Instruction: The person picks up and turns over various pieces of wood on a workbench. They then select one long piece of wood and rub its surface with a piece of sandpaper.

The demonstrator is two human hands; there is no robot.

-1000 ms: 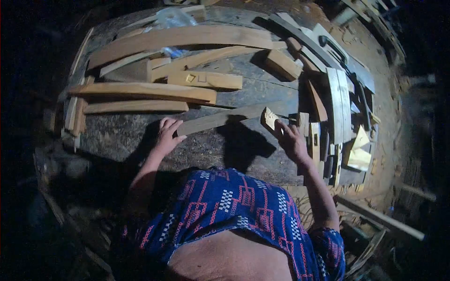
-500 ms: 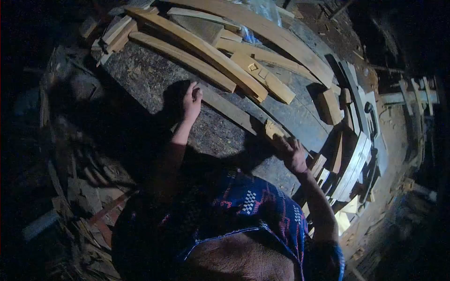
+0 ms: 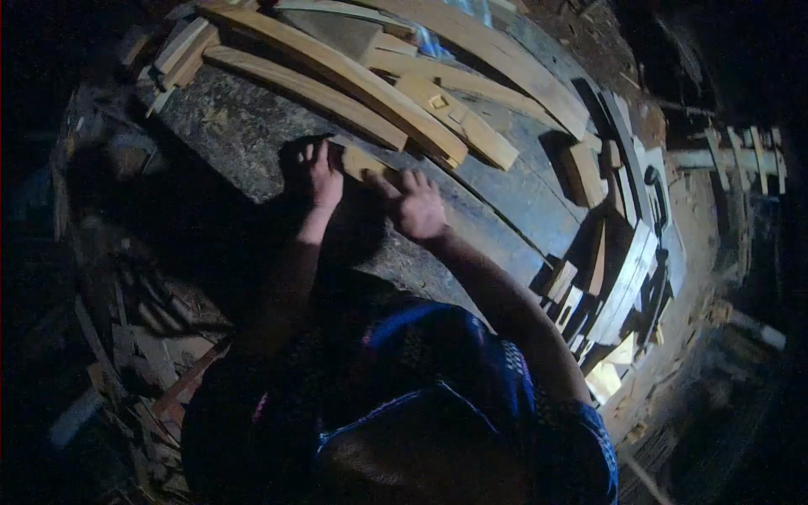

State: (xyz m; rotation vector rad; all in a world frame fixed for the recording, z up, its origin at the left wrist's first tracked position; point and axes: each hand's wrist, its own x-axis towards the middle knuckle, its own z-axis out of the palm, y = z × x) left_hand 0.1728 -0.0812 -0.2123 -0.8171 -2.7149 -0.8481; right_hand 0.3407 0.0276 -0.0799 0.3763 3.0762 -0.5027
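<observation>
A short pale piece of wood (image 3: 360, 162) lies on the dark, worn bench top (image 3: 244, 126), between my two hands. My left hand (image 3: 322, 181) is beside its left end, with the fingers apart and slightly bent. From the right, my right hand (image 3: 418, 209) reaches over the other end of the piece, its thumb side and a finger on the wood and its other fingers bent. Shadow hides part of the contact. Just beyond the hands lies a long wooden bar (image 3: 307, 94).
A longer curved beam (image 3: 337, 63) and a notched board (image 3: 459, 118) lie farther back. At the right are a short block (image 3: 582, 175), pale boards (image 3: 623, 282) and a dark-handled tool (image 3: 655, 185). Scrap wood (image 3: 168, 353) lies at the lower left.
My right hand has moved left and up across the bench, close to my left hand, and the pale wood is now between them. The view has shifted slightly.
</observation>
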